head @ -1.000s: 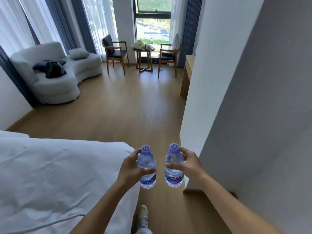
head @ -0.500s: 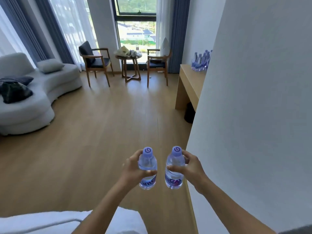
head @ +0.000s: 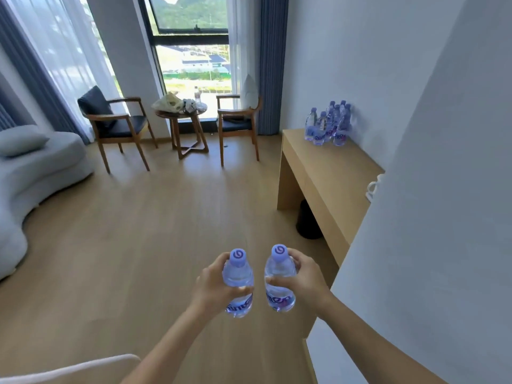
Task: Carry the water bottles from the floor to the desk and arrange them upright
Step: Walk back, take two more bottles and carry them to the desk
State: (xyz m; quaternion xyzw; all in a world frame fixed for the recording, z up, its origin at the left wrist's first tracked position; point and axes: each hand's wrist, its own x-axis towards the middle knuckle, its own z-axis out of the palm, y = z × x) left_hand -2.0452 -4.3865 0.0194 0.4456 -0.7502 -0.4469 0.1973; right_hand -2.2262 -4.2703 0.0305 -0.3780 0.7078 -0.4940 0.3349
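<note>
While held: left hand [head: 214,284] wraps left bottle [head: 238,284], right hand [head: 303,278] wraps right bottle [head: 279,281]
Bottles: clear ribbed plastic, lilac caps, upright above floor [head: 138,231]
Table [head: 329,167]: pale wood, square-edged, bottle cluster [head: 329,123] at far end

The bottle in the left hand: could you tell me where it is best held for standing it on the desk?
Grip the left bottle around its mid-body from the side, as the left hand does now. Upright, with its cap and base free, it can likely be set straight down on the desk beside the standing bottles.
</note>
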